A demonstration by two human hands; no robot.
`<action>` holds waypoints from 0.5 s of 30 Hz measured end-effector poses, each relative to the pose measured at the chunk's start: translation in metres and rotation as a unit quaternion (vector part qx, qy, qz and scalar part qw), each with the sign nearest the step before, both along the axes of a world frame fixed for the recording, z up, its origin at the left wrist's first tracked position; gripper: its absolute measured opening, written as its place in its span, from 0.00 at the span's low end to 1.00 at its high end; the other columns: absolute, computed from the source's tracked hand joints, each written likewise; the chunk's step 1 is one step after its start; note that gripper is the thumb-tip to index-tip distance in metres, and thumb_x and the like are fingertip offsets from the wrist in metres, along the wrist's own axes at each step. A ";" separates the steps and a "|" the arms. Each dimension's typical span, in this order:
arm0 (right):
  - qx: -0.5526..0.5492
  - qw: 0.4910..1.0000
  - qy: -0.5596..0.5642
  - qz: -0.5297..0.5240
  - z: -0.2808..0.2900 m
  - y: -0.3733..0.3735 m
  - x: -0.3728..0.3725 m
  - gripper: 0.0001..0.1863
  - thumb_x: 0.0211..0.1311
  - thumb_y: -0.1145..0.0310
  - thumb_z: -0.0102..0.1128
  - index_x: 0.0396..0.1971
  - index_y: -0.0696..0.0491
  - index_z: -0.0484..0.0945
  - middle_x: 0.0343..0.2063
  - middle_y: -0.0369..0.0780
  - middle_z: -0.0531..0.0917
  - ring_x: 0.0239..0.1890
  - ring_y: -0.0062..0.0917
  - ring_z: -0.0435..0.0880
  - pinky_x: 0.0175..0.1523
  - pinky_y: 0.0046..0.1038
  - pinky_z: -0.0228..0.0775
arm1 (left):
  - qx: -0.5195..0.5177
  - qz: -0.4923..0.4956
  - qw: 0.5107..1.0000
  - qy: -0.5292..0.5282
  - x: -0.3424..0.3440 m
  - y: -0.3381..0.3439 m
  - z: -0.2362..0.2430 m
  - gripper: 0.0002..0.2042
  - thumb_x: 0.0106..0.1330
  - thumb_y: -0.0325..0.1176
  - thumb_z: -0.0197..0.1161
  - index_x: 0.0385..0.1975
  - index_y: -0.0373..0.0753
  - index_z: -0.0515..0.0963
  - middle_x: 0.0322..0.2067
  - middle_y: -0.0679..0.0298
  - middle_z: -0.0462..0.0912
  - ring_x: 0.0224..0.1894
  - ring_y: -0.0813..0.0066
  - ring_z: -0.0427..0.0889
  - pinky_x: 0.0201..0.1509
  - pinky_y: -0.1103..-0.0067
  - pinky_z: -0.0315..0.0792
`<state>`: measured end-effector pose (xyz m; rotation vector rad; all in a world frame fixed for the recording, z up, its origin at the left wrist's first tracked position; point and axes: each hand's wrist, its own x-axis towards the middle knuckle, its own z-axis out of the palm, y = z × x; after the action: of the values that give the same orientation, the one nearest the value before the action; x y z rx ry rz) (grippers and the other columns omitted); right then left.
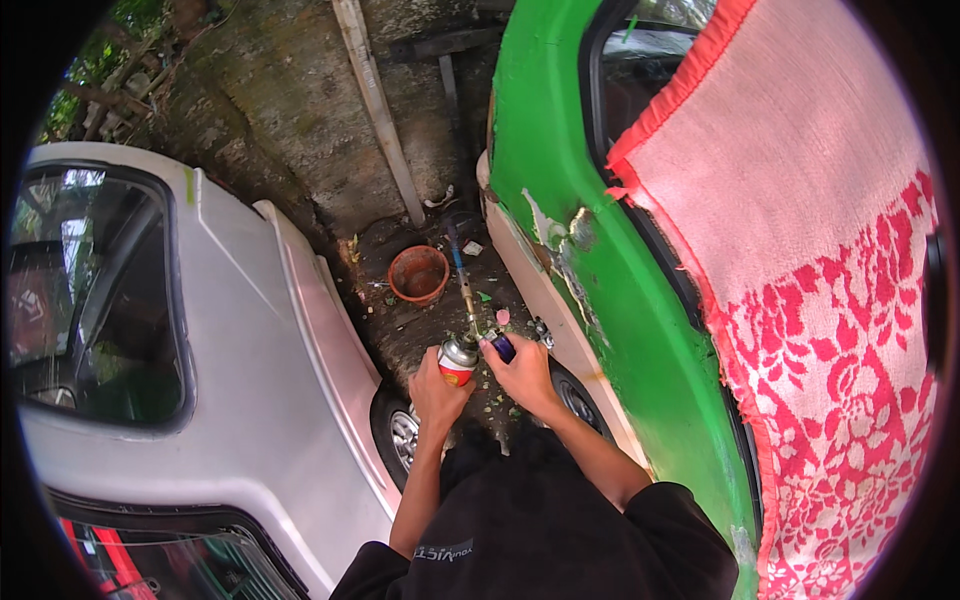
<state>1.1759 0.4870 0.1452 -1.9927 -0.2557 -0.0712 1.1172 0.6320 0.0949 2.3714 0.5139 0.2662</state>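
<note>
One gas torch (460, 354) between both hands (438, 392) (526, 376)

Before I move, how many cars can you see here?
2: a silver car on your left and a green car on your right, partly covered by a pink cloth. Any others outside the view would be hidden.

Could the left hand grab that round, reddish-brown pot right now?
Probably not: the left hand is wrapped around a red-and-silver metal canister, and the pot sits on the ground, seemingly below the hand.
</note>
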 end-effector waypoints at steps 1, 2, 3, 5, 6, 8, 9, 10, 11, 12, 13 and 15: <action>0.002 1.000 0.000 0.004 -0.001 0.003 0.000 0.19 0.60 0.61 0.68 0.19 0.62 0.77 0.10 0.45 0.73 0.12 0.24 0.67 0.22 0.34 0.62 | 0.008 0.006 1.000 -0.001 -0.002 0.002 0.002 0.32 0.38 0.34 0.77 0.47 0.38 0.72 0.40 0.55 0.82 0.44 0.51 0.81 0.50 0.64 0.68; 0.003 1.000 0.000 0.007 -0.001 0.007 0.001 0.19 0.60 0.61 0.68 0.19 0.62 0.77 0.10 0.45 0.73 0.12 0.24 0.68 0.22 0.34 0.62 | 0.016 0.011 1.000 -0.003 -0.003 0.003 0.004 0.32 0.38 0.34 0.77 0.47 0.38 0.72 0.40 0.55 0.82 0.44 0.51 0.81 0.49 0.64 0.68; 0.005 1.000 0.000 0.010 -0.002 0.009 0.001 0.20 0.60 0.61 0.68 0.19 0.62 0.77 0.09 0.44 0.73 0.12 0.24 0.68 0.22 0.34 0.62 | 0.023 0.016 1.000 -0.004 -0.005 0.005 0.006 0.32 0.38 0.34 0.77 0.47 0.38 0.72 0.40 0.55 0.82 0.44 0.51 0.81 0.49 0.64 0.69; 0.001 1.000 -0.002 0.021 -0.002 0.014 0.000 0.19 0.60 0.61 0.68 0.19 0.62 0.77 0.09 0.44 0.72 0.12 0.24 0.69 0.21 0.33 0.61 | 0.023 0.027 0.999 -0.006 -0.008 0.008 0.006 0.32 0.38 0.34 0.77 0.48 0.38 0.72 0.40 0.55 0.82 0.44 0.51 0.81 0.49 0.63 0.68; 0.000 1.000 -0.003 0.026 -0.001 0.016 0.000 0.19 0.60 0.62 0.67 0.19 0.62 0.77 0.09 0.44 0.72 0.12 0.24 0.70 0.21 0.33 0.61 | 0.022 0.031 0.999 -0.007 -0.010 0.010 0.006 0.33 0.38 0.34 0.77 0.48 0.38 0.72 0.40 0.55 0.82 0.44 0.51 0.81 0.49 0.63 0.68; 0.000 0.999 0.009 0.037 0.002 0.020 -0.001 0.19 0.61 0.62 0.67 0.18 0.61 0.77 0.09 0.42 0.74 0.12 0.22 0.72 0.21 0.32 0.62 | 0.017 0.042 0.998 -0.035 -0.012 0.012 0.007 0.29 0.37 0.32 0.75 0.44 0.39 0.72 0.38 0.55 0.82 0.41 0.49 0.81 0.46 0.61 0.71; 0.001 0.999 0.015 0.042 0.003 0.021 -0.001 0.19 0.61 0.62 0.66 0.18 0.61 0.78 0.10 0.41 0.74 0.13 0.22 0.73 0.21 0.31 0.62 | 0.015 0.048 0.998 -0.050 -0.012 0.013 0.008 0.27 0.36 0.31 0.75 0.42 0.39 0.73 0.37 0.56 0.82 0.40 0.47 0.81 0.44 0.60 0.72; 0.014 0.998 0.034 0.044 0.000 0.022 -0.001 0.18 0.62 0.62 0.66 0.19 0.61 0.78 0.10 0.40 0.75 0.13 0.20 0.73 0.21 0.30 0.63 | 0.018 0.049 0.997 -0.053 -0.013 0.013 0.009 0.27 0.36 0.31 0.74 0.41 0.39 0.73 0.37 0.56 0.82 0.40 0.47 0.81 0.44 0.60 0.72; 0.028 0.997 0.053 0.046 -0.006 0.022 -0.001 0.18 0.62 0.62 0.65 0.19 0.60 0.78 0.10 0.39 0.76 0.14 0.19 0.74 0.22 0.29 0.63 | 0.022 0.050 0.997 -0.056 -0.013 0.013 0.010 0.27 0.36 0.31 0.74 0.41 0.39 0.73 0.36 0.56 0.82 0.39 0.47 0.80 0.44 0.60 0.72; 0.041 0.995 0.072 0.047 -0.009 0.023 0.000 0.18 0.63 0.63 0.65 0.19 0.60 0.78 0.11 0.38 0.77 0.14 0.18 0.74 0.22 0.28 0.64 | 0.025 0.051 0.997 -0.059 -0.014 0.013 0.010 0.27 0.36 0.31 0.74 0.41 0.39 0.73 0.36 0.55 0.82 0.39 0.47 0.80 0.44 0.60 0.72; 0.054 0.994 0.082 0.050 -0.008 0.024 -0.001 0.18 0.63 0.62 0.65 0.19 0.60 0.78 0.11 0.38 0.77 0.14 0.18 0.75 0.22 0.28 0.65 | 0.024 0.050 0.997 -0.044 -0.015 0.014 0.010 0.29 0.37 0.32 0.75 0.43 0.39 0.72 0.37 0.55 0.82 0.41 0.49 0.81 0.46 0.62 0.71; 0.080 0.990 0.102 0.054 -0.003 0.025 -0.002 0.18 0.63 0.61 0.65 0.19 0.60 0.78 0.11 0.39 0.78 0.15 0.18 0.77 0.22 0.28 0.66 | 0.020 0.049 0.998 -0.016 -0.016 0.016 0.008 0.33 0.37 0.34 0.77 0.47 0.39 0.72 0.40 0.55 0.82 0.44 0.52 0.81 0.49 0.64 0.68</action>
<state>1.1738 0.5124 0.1418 -1.8068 -0.2176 0.1752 1.1010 0.6478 0.1026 2.3808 0.6165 0.3607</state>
